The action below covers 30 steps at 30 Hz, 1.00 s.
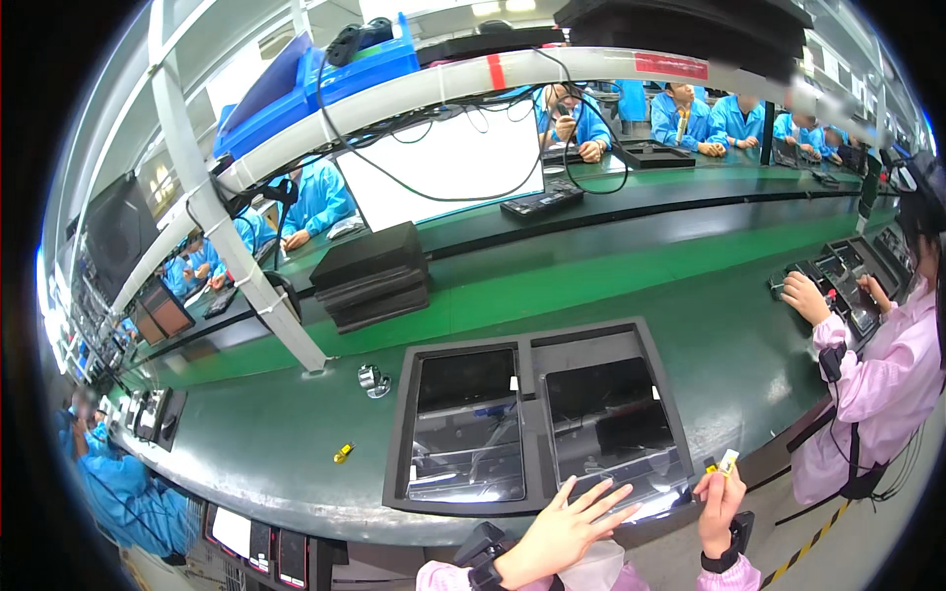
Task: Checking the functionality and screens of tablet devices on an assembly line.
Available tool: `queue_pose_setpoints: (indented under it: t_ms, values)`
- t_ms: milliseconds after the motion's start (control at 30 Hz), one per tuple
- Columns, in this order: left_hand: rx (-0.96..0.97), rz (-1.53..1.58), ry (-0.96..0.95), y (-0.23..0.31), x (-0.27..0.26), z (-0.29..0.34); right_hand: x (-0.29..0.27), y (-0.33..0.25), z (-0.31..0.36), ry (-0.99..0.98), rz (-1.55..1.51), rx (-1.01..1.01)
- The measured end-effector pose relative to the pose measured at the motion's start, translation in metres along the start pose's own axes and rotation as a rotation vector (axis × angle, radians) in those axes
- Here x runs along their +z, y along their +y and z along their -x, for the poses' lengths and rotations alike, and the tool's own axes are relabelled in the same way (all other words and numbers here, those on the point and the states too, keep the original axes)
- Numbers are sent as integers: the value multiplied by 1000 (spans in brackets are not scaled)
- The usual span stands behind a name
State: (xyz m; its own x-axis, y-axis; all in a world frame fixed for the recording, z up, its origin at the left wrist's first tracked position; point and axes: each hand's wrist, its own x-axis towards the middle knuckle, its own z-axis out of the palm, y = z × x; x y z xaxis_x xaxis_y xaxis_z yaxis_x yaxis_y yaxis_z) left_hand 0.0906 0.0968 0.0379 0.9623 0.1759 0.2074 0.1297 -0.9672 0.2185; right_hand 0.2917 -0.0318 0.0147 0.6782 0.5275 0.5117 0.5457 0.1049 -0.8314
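A dark tray [399,438] on the green bench has two compartments side by side. The left one holds a glossy black flat panel [465,382], and a second black panel [597,394] lies in the right one; each has a small white tab at its right edge. My left hand [564,532] is open, fingers spread, over the near edge of the right compartment. I cannot tell whether it touches the panel. Beyond the tray's near right corner, my right hand [722,507] pinches a small white-and-yellow piece [728,463] between thumb and fingers.
Left of the tray lie a small yellow piece [343,453] and a shiny metal object [373,381]. A stack of black trays [372,276] stands farther back, beside a white post [232,246]. At right, a co-worker in pink [882,364] handles parts; others in blue sit across the bench.
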Motion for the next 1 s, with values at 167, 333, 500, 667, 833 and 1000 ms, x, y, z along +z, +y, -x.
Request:
queue_pose_setpoints:
  t_ms: [167, 333, 500, 667, 833, 1000]
  values:
    - [-16, -53, -59, -19, -5, -23, 16, 25, 13, 56, -222, 163]
    - [23, -93, -23, -45, -5, -61, 16, 23, 31, 60, -250, 180]
    - [-89, -104, 85, -48, -2, -62, 2, 17, 18, 46, -248, 191]
    - [-584, -102, 267, -38, 9, -41, -13, 23, -49, 66, -286, 243]
    - [-550, -187, 367, -43, 21, -51, 41, 62, -137, -123, -293, 189]
    - [-621, -293, 473, -48, 28, -70, 93, 95, -161, -129, -293, 309]
